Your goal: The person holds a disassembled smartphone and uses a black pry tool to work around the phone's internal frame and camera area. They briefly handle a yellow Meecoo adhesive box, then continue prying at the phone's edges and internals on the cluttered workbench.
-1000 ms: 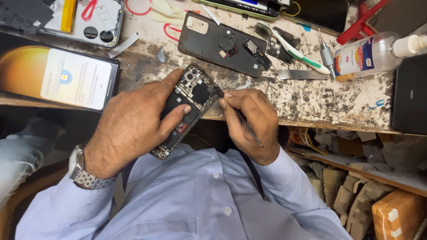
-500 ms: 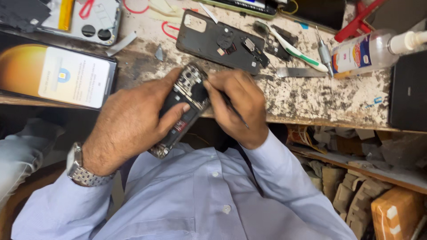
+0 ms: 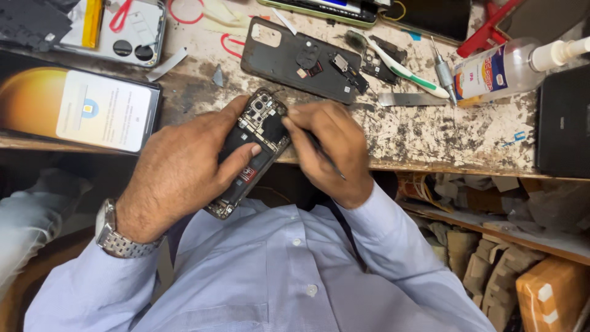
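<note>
The left hand (image 3: 184, 172) was closed around an opened smartphone (image 3: 249, 154), its back cover off and the boards and camera cluster showing; the thumb lay along the upper edge and the fingers pressed across the middle of the body. The phone sat tilted, its camera end resting at the front edge of the wooden workbench (image 3: 430, 138), its lower end hanging over the lap of the pale blue shirt (image 3: 276, 270).

The right hand (image 3: 326, 147) was pinched shut on a thin dark tool (image 3: 326, 161), most likely a fine screwdriver or pick, whose shaft ran back under the palm. The tip was hidden by the fingers, near the camera end of the phone.

Work this fine seemed to call for the phone to be braced firmly against the bench edge, and for the tool to be kept upright on its target with light pressure, so that it would not skid over the board.

Both wrists were bent inward, the hands meeting just in front of the chest; a metal wristwatch (image 3: 120, 237) sat on the left wrist. Beyond them lay a detached black back cover (image 3: 283, 61), a lit phone (image 3: 80, 104), and a clear bottle (image 3: 504, 67).
</note>
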`<state>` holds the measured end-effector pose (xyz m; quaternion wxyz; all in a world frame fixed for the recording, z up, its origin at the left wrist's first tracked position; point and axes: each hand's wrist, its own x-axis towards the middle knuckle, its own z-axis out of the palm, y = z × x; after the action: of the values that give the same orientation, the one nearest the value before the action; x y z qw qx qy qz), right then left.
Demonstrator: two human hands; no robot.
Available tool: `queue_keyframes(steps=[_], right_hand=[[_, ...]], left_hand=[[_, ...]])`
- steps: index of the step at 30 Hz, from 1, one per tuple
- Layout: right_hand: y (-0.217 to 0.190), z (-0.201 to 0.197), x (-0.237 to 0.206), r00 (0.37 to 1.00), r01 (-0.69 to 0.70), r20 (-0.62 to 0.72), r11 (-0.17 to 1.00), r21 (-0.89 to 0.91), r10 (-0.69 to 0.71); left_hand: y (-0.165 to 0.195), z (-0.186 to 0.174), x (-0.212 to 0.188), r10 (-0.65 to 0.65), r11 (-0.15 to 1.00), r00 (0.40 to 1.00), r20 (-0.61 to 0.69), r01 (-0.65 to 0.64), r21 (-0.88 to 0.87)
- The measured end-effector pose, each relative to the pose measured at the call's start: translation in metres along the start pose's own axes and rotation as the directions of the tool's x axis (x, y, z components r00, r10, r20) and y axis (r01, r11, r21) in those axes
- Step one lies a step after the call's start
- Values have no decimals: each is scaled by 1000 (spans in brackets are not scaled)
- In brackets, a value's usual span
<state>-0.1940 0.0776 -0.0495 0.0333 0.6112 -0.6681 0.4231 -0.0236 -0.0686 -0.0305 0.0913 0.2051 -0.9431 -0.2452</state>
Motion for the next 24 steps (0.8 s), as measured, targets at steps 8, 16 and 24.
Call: queue_keyframes(steps=[8,16,24], right_hand=[[2,4,8,1000,20,15,999,37,-21],[-6,1,4,1000,-8,-3,1000,25,8],[-5,-2,-1,999,-37,-10,998,52,38]], left_hand=[[1,2,-3,-19,1000,1000,5,19,-16],[-1,-1,-8,-31,999,999,12,32,-30],[1,0,-12,-52,998,999,16,52,-31]])
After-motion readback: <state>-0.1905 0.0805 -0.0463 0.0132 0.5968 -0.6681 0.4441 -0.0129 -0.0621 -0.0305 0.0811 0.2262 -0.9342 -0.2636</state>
